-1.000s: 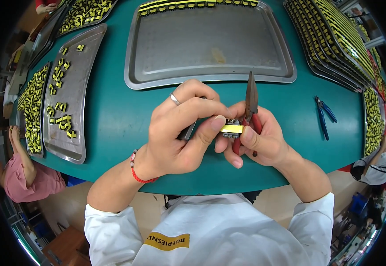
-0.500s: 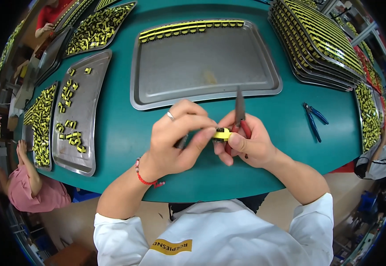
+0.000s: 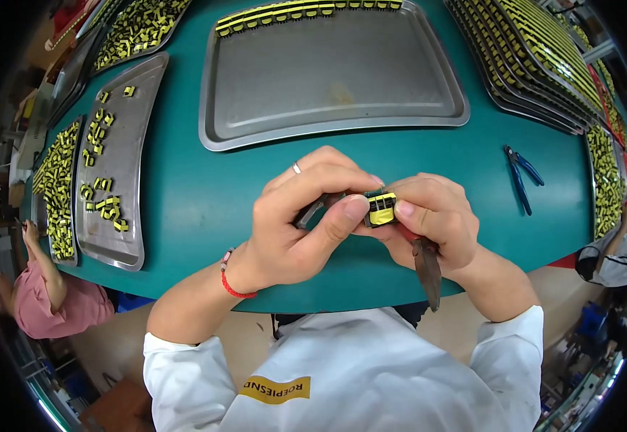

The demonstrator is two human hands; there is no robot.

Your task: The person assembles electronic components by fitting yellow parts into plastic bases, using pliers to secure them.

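Observation:
Above the near part of the table, both hands meet at a small yellow-and-black transformer (image 3: 382, 214). My left hand (image 3: 302, 219), a ring on one finger, pinches its left side with thumb and fingertips. A slim grey metal piece (image 3: 309, 214) shows in the left palm; its kind is mostly hidden. Gripping the transformer's right side is my right hand (image 3: 432, 219), closed, with thumb and index finger on it. The same hand keeps a pair of red-handled pliers (image 3: 428, 273) in its curled fingers, jaws pointing down toward me.
Ahead lies a metal tray (image 3: 335, 79) with transformers lined along its far edge. At left, another tray (image 3: 123, 158) bears scattered transformers. Blue-handled cutters (image 3: 520, 180) rest at right, below stacked full trays (image 3: 536, 72). Co-workers (image 3: 58, 295) sit at both sides.
The pliers have swung from pointing away to pointing toward me. The transformer is turned in my fingers, and my right hand's fingers have closed around it.

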